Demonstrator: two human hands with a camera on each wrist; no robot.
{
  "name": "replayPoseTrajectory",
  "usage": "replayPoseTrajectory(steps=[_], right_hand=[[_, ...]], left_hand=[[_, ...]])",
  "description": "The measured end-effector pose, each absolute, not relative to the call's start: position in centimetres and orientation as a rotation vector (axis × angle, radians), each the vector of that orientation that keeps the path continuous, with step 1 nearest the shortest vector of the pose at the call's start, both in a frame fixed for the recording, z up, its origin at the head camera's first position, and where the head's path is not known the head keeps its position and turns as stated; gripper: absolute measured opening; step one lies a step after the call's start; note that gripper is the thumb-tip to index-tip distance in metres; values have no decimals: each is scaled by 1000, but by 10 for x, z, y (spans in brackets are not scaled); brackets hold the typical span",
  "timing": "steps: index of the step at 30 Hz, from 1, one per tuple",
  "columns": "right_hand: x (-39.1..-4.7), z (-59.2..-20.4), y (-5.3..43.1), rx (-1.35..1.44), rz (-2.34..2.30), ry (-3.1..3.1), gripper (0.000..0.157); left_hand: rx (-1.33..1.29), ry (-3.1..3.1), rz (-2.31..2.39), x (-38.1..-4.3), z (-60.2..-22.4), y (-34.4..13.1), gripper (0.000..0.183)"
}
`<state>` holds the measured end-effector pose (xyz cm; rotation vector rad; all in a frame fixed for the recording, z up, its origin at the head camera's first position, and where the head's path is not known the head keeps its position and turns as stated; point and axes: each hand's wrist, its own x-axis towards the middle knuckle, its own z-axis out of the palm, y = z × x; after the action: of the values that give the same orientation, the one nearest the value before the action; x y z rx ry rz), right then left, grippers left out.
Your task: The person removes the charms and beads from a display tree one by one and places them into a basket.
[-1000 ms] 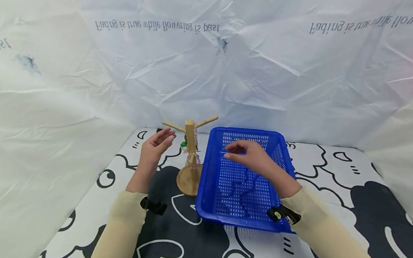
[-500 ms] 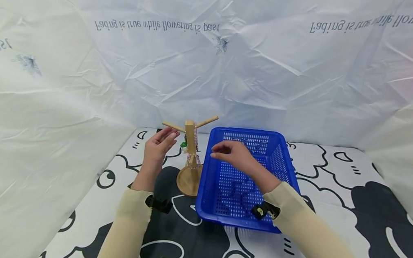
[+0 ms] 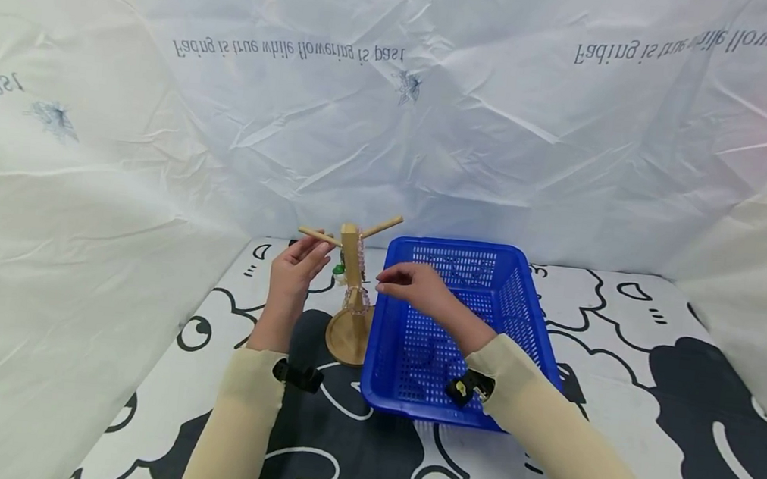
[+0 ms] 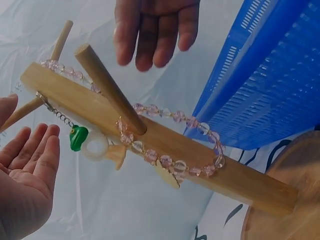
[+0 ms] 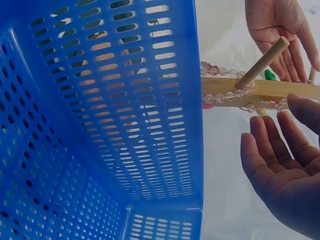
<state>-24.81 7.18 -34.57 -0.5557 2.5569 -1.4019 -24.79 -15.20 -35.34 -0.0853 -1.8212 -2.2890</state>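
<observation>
A wooden stand (image 3: 351, 267) with a square post, round base and several pegs stands left of the basket. Pink and clear bead bracelets (image 4: 195, 171) hang on its pegs. From another peg hangs a keychain (image 4: 77, 137) with a green charm, a pale ring and a short metal chain. My left hand (image 3: 291, 273) is close to the left peg, fingers loosely bent beside the keychain and holding nothing. My right hand (image 3: 417, 284) hovers at the basket's left rim, facing the post, its relaxed fingers apart from the bracelets. Nothing shows between those fingers (image 5: 260, 145).
A blue plastic basket (image 3: 374, 345) sits right beside the stand's base, with dark strands (image 3: 424, 353) low inside it. The cloth (image 3: 618, 374) below has a black-and-white cartoon print. A white sheet (image 3: 392, 141) with printed lettering closes off the back and sides.
My right hand has moved left from over the basket to its left rim, closer to the stand. My left hand has shifted slightly right, up to the left peg.
</observation>
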Motion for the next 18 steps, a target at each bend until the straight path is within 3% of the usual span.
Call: replayPoseTrajectory(steps=[18], right_hand=[[-262,-357,52,-410,-1544,2371,31]], left_hand=[[27,-1683,-2359,-258,-348,-142,38]])
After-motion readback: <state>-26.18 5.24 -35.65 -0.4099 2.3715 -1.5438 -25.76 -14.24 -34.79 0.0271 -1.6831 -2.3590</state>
